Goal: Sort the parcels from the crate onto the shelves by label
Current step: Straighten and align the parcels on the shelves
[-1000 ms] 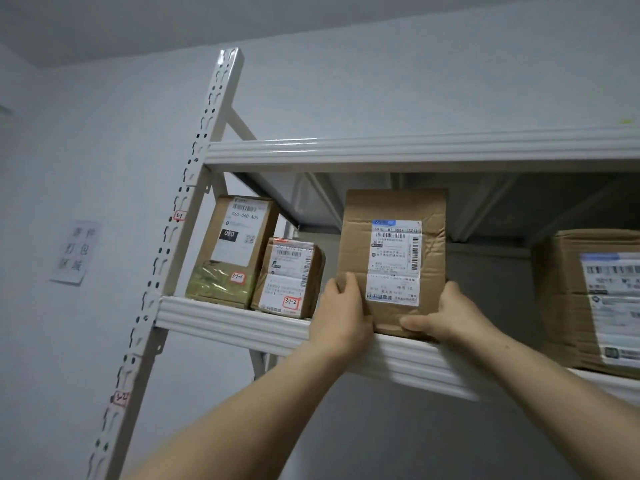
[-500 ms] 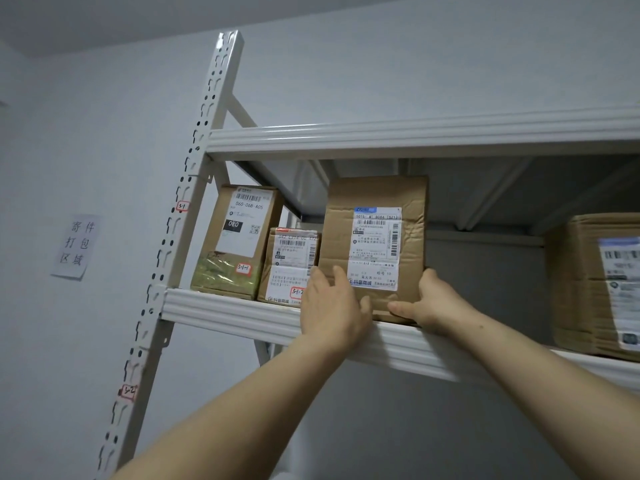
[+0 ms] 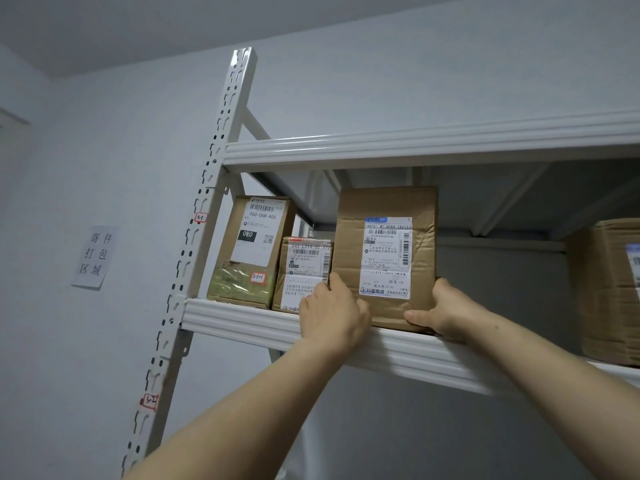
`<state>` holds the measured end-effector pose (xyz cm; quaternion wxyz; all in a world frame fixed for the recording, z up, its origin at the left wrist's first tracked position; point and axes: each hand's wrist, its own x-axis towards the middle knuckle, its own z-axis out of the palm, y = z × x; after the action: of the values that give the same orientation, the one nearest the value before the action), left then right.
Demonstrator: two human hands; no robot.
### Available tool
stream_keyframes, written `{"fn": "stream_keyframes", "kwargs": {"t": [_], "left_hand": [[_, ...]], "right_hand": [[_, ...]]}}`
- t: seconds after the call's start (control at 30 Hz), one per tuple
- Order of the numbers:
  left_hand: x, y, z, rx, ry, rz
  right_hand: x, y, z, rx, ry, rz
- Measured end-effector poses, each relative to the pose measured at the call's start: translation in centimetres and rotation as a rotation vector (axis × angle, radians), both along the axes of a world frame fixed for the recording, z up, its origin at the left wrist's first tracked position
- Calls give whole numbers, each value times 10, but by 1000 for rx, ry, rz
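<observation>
The brown parcel (image 3: 386, 258) stands upright at the front edge of the shelf (image 3: 242, 318), just beside the smaller parcel (image 3: 304, 268). Left hand (image 3: 334, 317) grips its lower left edge; right hand (image 3: 446, 306) grips its lower right corner.

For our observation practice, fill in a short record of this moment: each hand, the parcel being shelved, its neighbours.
left hand: grips held parcel at its lower left edge
right hand: grips its lower right corner
held parcel: brown, upright, label facing out, at front edge of shelf
left neighbours: small parcel, then tall parcel tagged 3-1-1
right: large box, apart
</observation>
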<state>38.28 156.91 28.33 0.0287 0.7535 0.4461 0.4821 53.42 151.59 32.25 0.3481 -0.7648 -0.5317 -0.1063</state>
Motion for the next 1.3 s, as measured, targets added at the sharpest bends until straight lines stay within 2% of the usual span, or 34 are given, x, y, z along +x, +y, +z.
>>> {"fn": "stream_keyframes", "kwargs": {"t": [0.33,0.57,0.7,0.8,0.93,1.03,1.1,1.2,1.3], "left_hand": [[-4,9,-2,-4,-32,-20],[-3,7,-2,-11,-128,-36],[8,-10,6,155,-144,-86],[32,-33,18,303,-163,-221],[77,-71,31,337,-158,-493],[108,-97,37,221,-119,-651],[129,-112,40,113,-96,-720],[158,-129,44,-60,-118,-757],[184,-142,47,-224,-204,-802]], "right_hand": [[-5,6,0,-9,-23,16],[-10,2,-3,7,14,79],[-14,-26,2,154,55,116],[7,-61,7,357,-116,-5],[46,-120,18,601,-264,-207],[84,-159,26,621,-329,-427],[106,-179,34,567,-265,-530],[138,-194,46,415,-161,-641],[156,-196,51,186,-149,-717]]}}
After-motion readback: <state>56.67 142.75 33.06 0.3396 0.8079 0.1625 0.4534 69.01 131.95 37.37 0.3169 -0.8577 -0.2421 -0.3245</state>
